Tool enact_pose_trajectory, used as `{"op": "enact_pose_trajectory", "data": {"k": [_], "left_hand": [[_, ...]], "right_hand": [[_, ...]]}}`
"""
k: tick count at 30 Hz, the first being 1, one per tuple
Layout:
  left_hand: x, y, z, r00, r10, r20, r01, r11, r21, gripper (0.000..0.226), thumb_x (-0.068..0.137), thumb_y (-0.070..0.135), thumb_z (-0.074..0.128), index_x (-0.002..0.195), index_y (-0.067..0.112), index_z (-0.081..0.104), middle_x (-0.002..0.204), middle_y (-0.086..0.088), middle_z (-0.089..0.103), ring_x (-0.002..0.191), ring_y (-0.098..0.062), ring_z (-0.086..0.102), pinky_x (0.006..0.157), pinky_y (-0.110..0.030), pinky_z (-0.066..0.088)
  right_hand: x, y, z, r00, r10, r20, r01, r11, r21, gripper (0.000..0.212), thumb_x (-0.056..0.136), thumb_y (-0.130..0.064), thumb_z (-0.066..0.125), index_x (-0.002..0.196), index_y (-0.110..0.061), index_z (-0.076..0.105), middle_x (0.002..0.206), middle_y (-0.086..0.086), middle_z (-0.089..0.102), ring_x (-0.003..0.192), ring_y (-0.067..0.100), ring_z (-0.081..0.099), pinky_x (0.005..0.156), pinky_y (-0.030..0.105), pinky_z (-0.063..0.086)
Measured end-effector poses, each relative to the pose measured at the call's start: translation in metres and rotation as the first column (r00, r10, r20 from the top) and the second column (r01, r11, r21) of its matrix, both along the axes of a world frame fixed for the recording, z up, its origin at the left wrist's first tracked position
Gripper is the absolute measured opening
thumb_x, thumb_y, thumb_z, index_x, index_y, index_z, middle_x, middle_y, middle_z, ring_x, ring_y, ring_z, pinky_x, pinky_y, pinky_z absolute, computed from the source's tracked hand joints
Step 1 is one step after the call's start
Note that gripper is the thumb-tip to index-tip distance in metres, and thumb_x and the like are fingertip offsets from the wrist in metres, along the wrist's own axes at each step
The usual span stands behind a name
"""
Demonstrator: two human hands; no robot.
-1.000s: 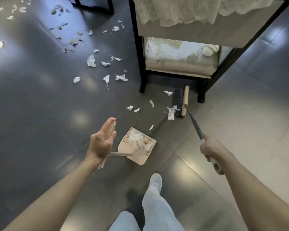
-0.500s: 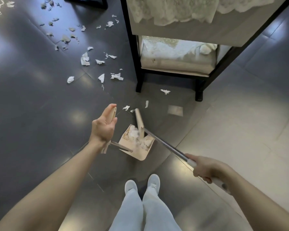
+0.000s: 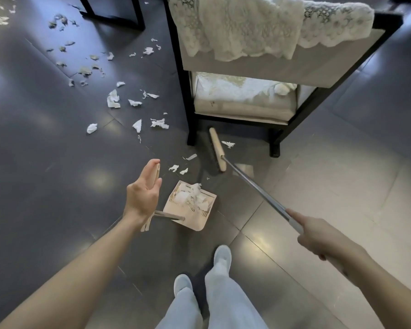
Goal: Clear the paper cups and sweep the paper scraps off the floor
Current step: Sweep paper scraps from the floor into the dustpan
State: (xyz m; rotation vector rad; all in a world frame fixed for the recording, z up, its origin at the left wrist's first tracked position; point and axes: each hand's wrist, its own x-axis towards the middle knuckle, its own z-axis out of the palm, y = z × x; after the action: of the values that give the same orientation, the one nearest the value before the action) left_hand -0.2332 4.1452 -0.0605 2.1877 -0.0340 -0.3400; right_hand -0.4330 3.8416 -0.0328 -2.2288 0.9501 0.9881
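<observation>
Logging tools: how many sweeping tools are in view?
2. A broom, head on the floor by the shelf leg, gripped by the right hand. A dustpan nearer the person, left hand holding its handle.

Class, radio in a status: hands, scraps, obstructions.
Left hand holds dustpan, right hand grips broom. Some scraps in pan; many litter floor. Furniture leg beside broom head.

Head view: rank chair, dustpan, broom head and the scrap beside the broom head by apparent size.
chair
dustpan
broom head
scrap
Dustpan is nearer the camera; its true lead is unsure.
</observation>
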Motion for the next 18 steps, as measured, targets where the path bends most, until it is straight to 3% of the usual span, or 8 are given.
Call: {"op": "enact_pose_trajectory", "data": {"k": [4, 7, 8, 10, 12, 14, 16, 18], "left_hand": [[0.018, -0.011, 0.006, 0.999, 0.048, 0.011, -0.048, 0.999, -0.015, 0.042, 0.093, 0.007, 0.054, 0.128, 0.031, 0.054, 0.119, -0.011, 0.064, 0.108, -0.027, 0.058, 0.091, -0.026, 0.045], [0.028, -0.02, 0.007, 0.996, 0.084, 0.012, -0.083, 0.992, -0.096, 0.046, 0.091, -0.005, 0.053, 0.126, 0.025, 0.056, 0.126, -0.003, 0.059, 0.106, 0.013, 0.052, 0.084, 0.005, 0.034], [0.031, -0.021, 0.006, 0.996, 0.09, 0.016, -0.088, 0.99, -0.114, 0.049, 0.091, -0.007, 0.054, 0.123, 0.029, 0.055, 0.127, 0.001, 0.057, 0.102, 0.022, 0.05, 0.086, 0.006, 0.032], [0.038, -0.022, 0.001, 0.994, 0.108, 0.004, -0.106, 0.985, -0.138, 0.052, 0.089, -0.008, 0.055, 0.122, 0.032, 0.054, 0.127, 0.004, 0.057, 0.104, 0.024, 0.049, 0.094, 0.0, 0.033], [0.043, -0.024, -0.002, 0.993, 0.12, 0.0, -0.119, 0.983, -0.142, 0.051, 0.089, -0.009, 0.055, 0.127, 0.025, 0.054, 0.128, 0.004, 0.057, 0.106, 0.022, 0.049, 0.098, -0.004, 0.034], [0.046, -0.026, -0.003, 0.991, 0.131, 0.026, -0.127, 0.985, -0.12, 0.05, 0.088, -0.01, 0.056, 0.13, 0.018, 0.054, 0.125, 0.007, 0.056, 0.103, 0.026, 0.047, 0.094, 0.001, 0.033], [0.048, -0.025, -0.004, 0.99, 0.13, 0.047, -0.124, 0.986, -0.111, 0.052, 0.088, -0.011, 0.056, 0.127, 0.023, 0.055, 0.124, 0.009, 0.055, 0.101, 0.029, 0.046, 0.091, 0.004, 0.031], [0.05, -0.022, -0.006, 0.99, 0.135, 0.044, -0.128, 0.981, -0.143, 0.066, 0.088, -0.011, 0.055, 0.118, 0.048, 0.056, 0.123, 0.012, 0.054, 0.104, 0.025, 0.048, 0.093, 0.001, 0.033]], "right_hand": [[0.065, -0.031, -0.023, 0.993, 0.114, -0.022, -0.116, 0.985, -0.127, 0.069, 0.09, -0.003, 0.031, 0.151, -0.033, 0.02, 0.104, 0.009, 0.051, 0.068, 0.02, 0.051, 0.046, 0.024, 0.043], [0.113, -0.062, -0.043, 0.981, 0.191, -0.029, -0.193, 0.957, -0.216, 0.054, 0.096, -0.009, 0.032, 0.148, -0.023, 0.028, 0.124, 0.015, 0.053, 0.095, 0.027, 0.055, 0.071, 0.031, 0.049], [0.126, -0.071, -0.052, 0.98, 0.197, -0.03, -0.199, 0.951, -0.236, 0.051, 0.098, -0.012, 0.031, 0.148, -0.022, 0.029, 0.129, 0.016, 0.051, 0.106, 0.029, 0.055, 0.079, 0.033, 0.051], [0.147, -0.083, -0.071, 0.983, 0.18, -0.027, -0.181, 0.948, -0.264, 0.049, 0.099, -0.016, 0.031, 0.148, -0.019, 0.029, 0.132, 0.017, 0.048, 0.113, 0.031, 0.054, 0.088, 0.036, 0.052], [0.166, -0.084, -0.082, 0.989, 0.144, -0.037, -0.149, 0.961, -0.232, 0.05, 0.099, -0.015, 0.033, 0.149, -0.016, 0.026, 0.121, 0.016, 0.053, 0.092, 0.026, 0.059, 0.068, 0.032, 0.054], [0.177, -0.076, -0.082, 0.989, 0.143, -0.027, -0.145, 0.978, -0.149, 0.051, 0.095, -0.006, 0.036, 0.145, -0.016, 0.033, 0.1, 0.012, 0.055, 0.066, 0.019, 0.051, 0.044, 0.024, 0.041], [0.178, -0.065, -0.08, 0.999, 0.04, 0.019, -0.04, 0.999, -0.028, 0.046, 0.092, -0.002, 0.036, 0.136, -0.012, 0.044, 0.092, 0.012, 0.055, 0.062, 0.017, 0.046, 0.043, 0.021, 0.031], [0.172, -0.051, -0.074, 1.0, -0.008, 0.014, 0.007, 0.999, 0.053, 0.041, 0.096, -0.006, 0.035, 0.135, -0.014, 0.046, 0.087, 0.009, 0.053, 0.058, 0.016, 0.041, 0.042, 0.02, 0.028]]}}
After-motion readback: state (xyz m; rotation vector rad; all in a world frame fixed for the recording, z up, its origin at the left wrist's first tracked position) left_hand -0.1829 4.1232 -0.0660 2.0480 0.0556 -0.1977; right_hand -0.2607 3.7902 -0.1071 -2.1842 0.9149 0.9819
